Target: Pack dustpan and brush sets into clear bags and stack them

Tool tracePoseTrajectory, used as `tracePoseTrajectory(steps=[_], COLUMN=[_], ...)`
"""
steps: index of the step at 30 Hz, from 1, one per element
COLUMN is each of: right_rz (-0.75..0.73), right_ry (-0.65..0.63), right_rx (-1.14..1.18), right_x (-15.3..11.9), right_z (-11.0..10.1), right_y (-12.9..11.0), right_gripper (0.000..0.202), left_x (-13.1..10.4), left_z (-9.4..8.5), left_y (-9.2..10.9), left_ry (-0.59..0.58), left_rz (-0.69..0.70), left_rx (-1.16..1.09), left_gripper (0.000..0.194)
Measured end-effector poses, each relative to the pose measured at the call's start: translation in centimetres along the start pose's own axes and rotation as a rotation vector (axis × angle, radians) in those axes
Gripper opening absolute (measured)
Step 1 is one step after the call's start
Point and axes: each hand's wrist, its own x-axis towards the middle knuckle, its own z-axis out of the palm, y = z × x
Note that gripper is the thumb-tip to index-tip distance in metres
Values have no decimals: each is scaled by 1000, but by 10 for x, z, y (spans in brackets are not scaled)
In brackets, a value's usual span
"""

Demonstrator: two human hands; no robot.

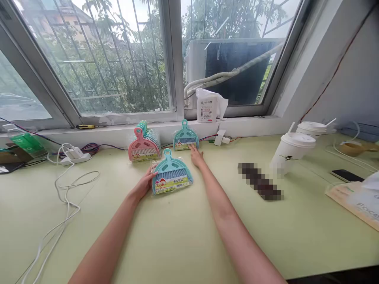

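My left hand (143,184) grips the left edge of a front bundle of teal dustpan-and-brush sets (171,175) in clear wrap, standing upright on the green table. Farther back, my right hand (196,155) touches the lower front of another teal dustpan set (185,136) near the windowsill; its fingers are apart. To the left stands a row of wrapped dustpan sets (143,146), a pink one at the front and green ones behind.
White cables (68,205) and a power strip (75,158) lie left. A tissue pack (207,107) is on the sill. At right are white cups (291,152), a blurred dark object (260,181), a phone (347,175) and a tissue packet (355,201).
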Motion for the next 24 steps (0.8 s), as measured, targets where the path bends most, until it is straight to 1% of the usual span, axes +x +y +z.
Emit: tracePoseTrajectory(steps=[2,5,7,8,10,12,14,15,16,19,22,24], right_rz=[-37,-146,-258,-318,-441,-548,-592,-589,-567,-489,-372,-266], right_ry=[32,239,334,339,279,189,99,63,53,52,15,-3], right_rx=[28,86,75,53,5,-34,-56,-56,-41,47,220,404], right_x=[-18,-52,-78,-91,-116,-139,-158,-166,-174,-189,-190,-184], right_z=[-5,-20,-32,-37,-43,-44,-39,-36,-34,-30,-29,-27], right_y=[-8,-19,-27,-33,-46,-62,-76,-81,-84,-86,-81,-77], right_gripper=[63,52,47,43,34,27,25,26,28,30,30,29], left_x=[-1,-1,-1,-1,0,-1,-2,-4,-6,-19,-36,-45], left_z=[0,-1,-1,-1,2,8,18,23,29,46,61,68], left_y=[1,1,0,-1,-2,-3,-4,-4,-4,-5,-4,-4], left_ry=[10,52,116,154,211,273,353,380,393,354,357,363], left_rz=[1,20,45,62,94,117,131,143,160,221,220,210], left_rx=[2,19,36,40,29,-23,-113,-163,-208,-307,-366,-388], left_gripper=[67,66,64,63,61,58,50,45,39,27,27,28])
